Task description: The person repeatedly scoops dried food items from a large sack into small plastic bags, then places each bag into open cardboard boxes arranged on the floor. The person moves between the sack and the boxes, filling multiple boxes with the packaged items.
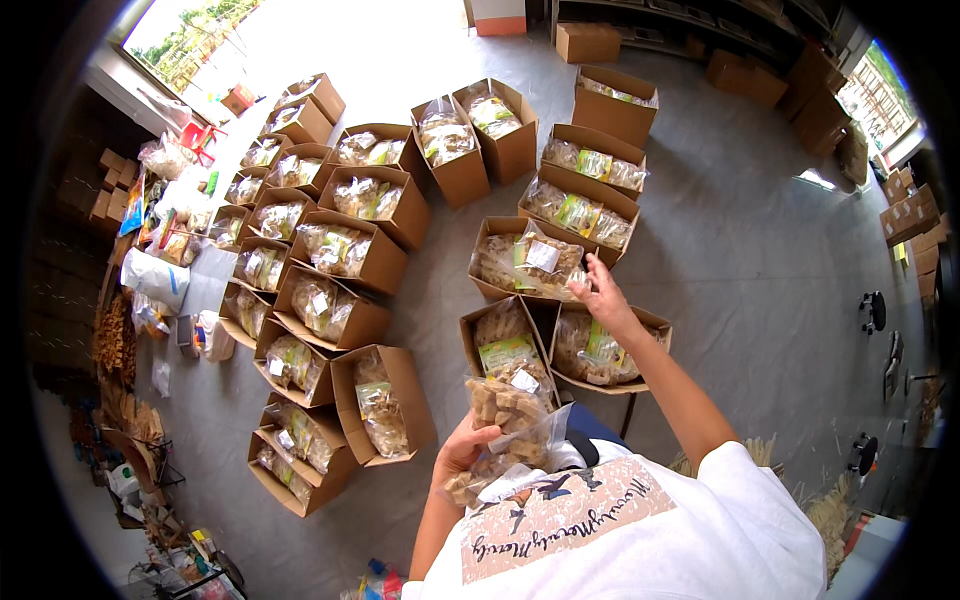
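Note:
My left hand [463, 448] holds clear plastic bags [510, 409] of brown chunks against the front of my white shirt. Fingers apart, my right hand [609, 301] reaches over the open cartons. Its fingertips are at the right edge of a clear bag with a white label [543, 256]; whether they touch it I cannot tell. That bag lies on top of other bags in an open cardboard carton [487, 288]. Nearer to me stand two more filled cartons, one with a green-labelled bag [507, 352], the other [592, 384] partly behind my right forearm.
Rows of open cartons [382, 279] filled with similar bags stand on the grey floor [720, 247] to the left. More cartons [613, 112] run ahead. Plastic sacks [154, 277] and a red chair [199, 139] line the left side. Wheeled bases [872, 311] are at right.

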`<state>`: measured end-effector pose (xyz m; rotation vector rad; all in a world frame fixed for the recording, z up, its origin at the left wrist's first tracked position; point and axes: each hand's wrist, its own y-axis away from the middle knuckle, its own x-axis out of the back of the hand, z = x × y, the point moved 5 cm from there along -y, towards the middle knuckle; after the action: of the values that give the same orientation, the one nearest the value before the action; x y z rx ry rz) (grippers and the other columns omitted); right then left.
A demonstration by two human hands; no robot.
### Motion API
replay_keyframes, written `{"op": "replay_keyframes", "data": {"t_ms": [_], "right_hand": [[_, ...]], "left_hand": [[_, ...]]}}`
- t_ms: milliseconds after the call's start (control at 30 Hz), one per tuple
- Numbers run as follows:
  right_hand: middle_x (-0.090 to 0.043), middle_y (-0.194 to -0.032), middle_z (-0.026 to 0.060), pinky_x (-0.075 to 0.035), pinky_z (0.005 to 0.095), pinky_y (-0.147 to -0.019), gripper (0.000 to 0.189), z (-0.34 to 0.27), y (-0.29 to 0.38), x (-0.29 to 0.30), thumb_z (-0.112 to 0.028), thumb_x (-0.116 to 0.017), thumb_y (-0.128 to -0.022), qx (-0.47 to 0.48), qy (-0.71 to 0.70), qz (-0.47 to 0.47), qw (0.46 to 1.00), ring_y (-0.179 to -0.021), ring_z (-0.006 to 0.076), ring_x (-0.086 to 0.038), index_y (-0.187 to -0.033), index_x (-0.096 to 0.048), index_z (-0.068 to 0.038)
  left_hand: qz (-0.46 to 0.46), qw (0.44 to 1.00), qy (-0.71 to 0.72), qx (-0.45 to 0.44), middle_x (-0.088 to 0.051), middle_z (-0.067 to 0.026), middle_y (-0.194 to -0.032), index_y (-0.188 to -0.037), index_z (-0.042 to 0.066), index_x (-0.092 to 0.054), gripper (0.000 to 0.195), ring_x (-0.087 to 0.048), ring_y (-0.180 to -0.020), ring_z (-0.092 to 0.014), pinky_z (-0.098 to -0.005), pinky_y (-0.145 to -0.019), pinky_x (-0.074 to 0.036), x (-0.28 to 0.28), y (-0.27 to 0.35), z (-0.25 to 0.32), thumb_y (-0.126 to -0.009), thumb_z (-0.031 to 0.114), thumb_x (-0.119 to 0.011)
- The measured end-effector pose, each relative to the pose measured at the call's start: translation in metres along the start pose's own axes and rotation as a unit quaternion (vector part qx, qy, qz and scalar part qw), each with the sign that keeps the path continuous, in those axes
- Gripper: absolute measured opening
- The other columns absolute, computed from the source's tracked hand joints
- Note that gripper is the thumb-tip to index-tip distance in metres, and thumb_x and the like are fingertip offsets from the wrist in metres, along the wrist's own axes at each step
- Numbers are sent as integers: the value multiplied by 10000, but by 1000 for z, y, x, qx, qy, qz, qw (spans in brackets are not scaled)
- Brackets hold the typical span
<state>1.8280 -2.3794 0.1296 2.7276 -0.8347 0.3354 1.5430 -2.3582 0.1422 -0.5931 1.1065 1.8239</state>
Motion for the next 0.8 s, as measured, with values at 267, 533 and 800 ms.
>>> {"op": "replay_keyframes", "data": {"t_ms": [267, 533, 800], "right_hand": [[-260, -1298, 190, -289, 332, -967, 998, -77, 127, -65, -519, -634, -656, 24, -15, -460, 888, -1175, 268, -318, -1321, -79, -23], [-563, -875, 62, -425, 229, -684, 374, -17, 127, -52, -161, -656, -714, -87, -178, -242, 950, -748, 93, -519, -1020, -509, -6], [-554, -672, -25, -400, 186, -513, 97, -13, 72, 8, -105, -604, -766, -68, -240, -82, 965, -578, 32, -483, -824, -581, -30]], "left_hand": [[37, 999, -4, -6, -456, -109, -1148, -1217, 8, -321, 671, -458, -1045, -220, -328, -891, -363, -3, -6, 1, -671, 181, -672], [28, 998, -56, 25, -406, -99, -1197, -1266, 19, -235, 732, -411, -1082, -196, -315, -914, -325, -13, -25, -2, -690, 171, -659], [-31, 985, -164, -43, -344, -157, -1255, -1321, 48, -143, 954, -354, -1153, -271, -375, -958, -277, -20, -44, -12, -605, 296, -723]]}}
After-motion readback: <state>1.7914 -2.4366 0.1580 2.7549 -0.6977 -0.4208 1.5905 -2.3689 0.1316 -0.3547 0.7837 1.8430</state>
